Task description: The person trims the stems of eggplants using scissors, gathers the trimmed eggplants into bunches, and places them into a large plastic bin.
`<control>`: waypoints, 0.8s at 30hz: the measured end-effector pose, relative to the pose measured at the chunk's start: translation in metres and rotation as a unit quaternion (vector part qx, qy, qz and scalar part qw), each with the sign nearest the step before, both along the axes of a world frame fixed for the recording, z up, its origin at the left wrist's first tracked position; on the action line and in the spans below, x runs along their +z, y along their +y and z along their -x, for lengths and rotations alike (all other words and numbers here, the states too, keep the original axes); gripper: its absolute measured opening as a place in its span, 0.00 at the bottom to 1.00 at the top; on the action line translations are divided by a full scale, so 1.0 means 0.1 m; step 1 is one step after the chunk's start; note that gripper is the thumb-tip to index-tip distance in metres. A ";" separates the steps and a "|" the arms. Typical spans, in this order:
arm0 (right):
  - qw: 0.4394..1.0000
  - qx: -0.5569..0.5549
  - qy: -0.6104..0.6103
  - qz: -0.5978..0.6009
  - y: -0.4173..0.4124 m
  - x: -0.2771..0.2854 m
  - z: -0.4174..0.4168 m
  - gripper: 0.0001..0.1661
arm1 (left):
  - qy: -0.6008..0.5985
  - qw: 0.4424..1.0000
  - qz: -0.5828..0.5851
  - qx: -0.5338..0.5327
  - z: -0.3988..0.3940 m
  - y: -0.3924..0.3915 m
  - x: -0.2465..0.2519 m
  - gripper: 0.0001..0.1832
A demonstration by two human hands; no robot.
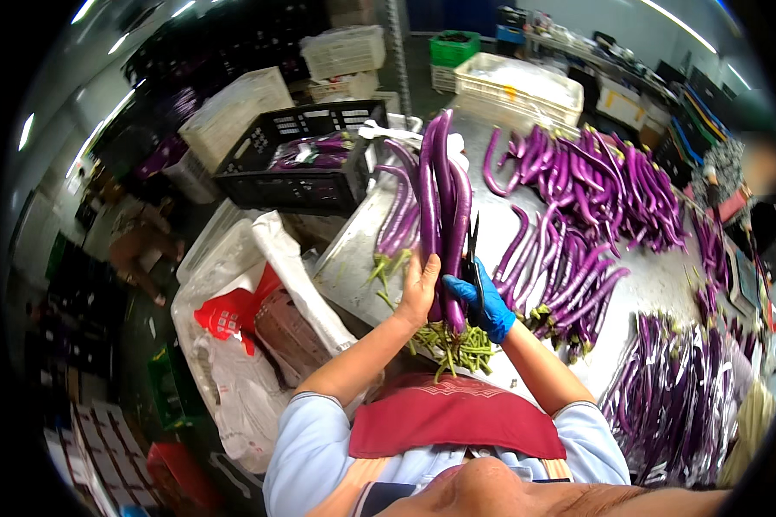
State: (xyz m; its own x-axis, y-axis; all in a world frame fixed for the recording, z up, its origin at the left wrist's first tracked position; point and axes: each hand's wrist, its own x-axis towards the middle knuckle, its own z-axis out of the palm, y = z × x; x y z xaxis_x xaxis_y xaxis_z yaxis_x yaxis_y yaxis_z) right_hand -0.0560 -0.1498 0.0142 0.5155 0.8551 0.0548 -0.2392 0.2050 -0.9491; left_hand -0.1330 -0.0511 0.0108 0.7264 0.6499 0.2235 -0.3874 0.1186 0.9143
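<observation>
Upright over the metal table (362, 274), several long purple eggplants (445, 207) are gripped as a bunch. My bare left hand (420, 284) closes around their left side. On the right, my blue-gloved right hand (482, 300) presses against the bunch and also holds black-bladed scissors (473, 255), blades pointing up. Cut green stems (456, 349) lie heaped just below the bunch. A few eggplants (394, 220) rest left of my hands, stem ends towards me. Many loose eggplants (582, 187) spread over the table to the right.
Plastic-bagged eggplants (672, 400) lie at the lower right. A black crate (284, 187) with wrapped eggplants stands back left. At the left is a white bin (194, 362) of plastic bags. A cream crate (520, 97) sits at the table's far end. Other people (143, 236) are at left and far right.
</observation>
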 end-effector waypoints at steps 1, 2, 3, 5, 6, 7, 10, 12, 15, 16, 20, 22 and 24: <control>0.999 0.002 0.036 -0.002 -0.08 0.06 -0.02 0.29 | 0.008 0.999 0.037 -0.024 -0.03 -0.03 0.01 0.21; 0.997 0.013 0.073 -0.009 -0.14 -0.01 -0.09 0.28 | 0.014 0.997 0.054 -0.057 -0.05 -0.07 0.03 0.20; 0.993 0.027 0.110 -0.019 -0.20 -0.06 -0.14 0.27 | -0.001 0.992 0.095 -0.083 -0.04 -0.11 0.05 0.20; 0.993 0.029 0.107 -0.039 -0.29 -0.06 -0.18 0.25 | 0.012 0.978 0.149 -0.145 -0.03 -0.13 -0.01 0.20; 0.993 0.022 0.105 -0.047 -0.30 -0.11 -0.19 0.25 | 0.012 0.981 0.139 -0.139 -0.04 -0.14 -0.02 0.20; 0.993 0.015 0.104 -0.055 -0.30 -0.13 -0.19 0.24 | 0.012 0.983 0.128 -0.131 -0.05 -0.16 -0.04 0.20; 0.992 -0.015 0.110 -0.063 -0.32 -0.15 -0.14 0.26 | 0.018 0.984 0.110 -0.137 -0.05 -0.18 -0.01 0.21; 0.997 -0.023 0.063 -0.045 -0.36 -0.12 -0.12 0.27 | 0.040 0.976 0.149 -0.155 -0.04 -0.15 0.02 0.22; 1.000 0.008 -0.009 -0.028 -0.40 -0.13 -0.16 0.29 | 0.075 0.959 0.200 -0.188 -0.04 -0.03 -0.03 0.20; 0.999 0.020 -0.021 -0.030 -0.41 -0.17 -0.19 0.29 | 0.072 0.960 0.196 -0.184 -0.05 0.01 -0.06 0.19; 0.997 0.067 0.036 -0.013 -0.39 -0.08 -0.16 0.31 | 0.023 0.894 0.335 -0.297 -0.02 0.20 -0.26 0.25; 0.999 0.029 0.047 -0.002 -0.34 -0.04 -0.10 0.31 | 0.010 0.895 0.339 -0.290 -0.03 0.20 -0.35 0.26; 0.999 -0.051 -0.003 0.007 -0.28 -0.19 -0.03 0.30 | -0.003 0.892 0.355 -0.280 -0.03 0.18 -0.41 0.25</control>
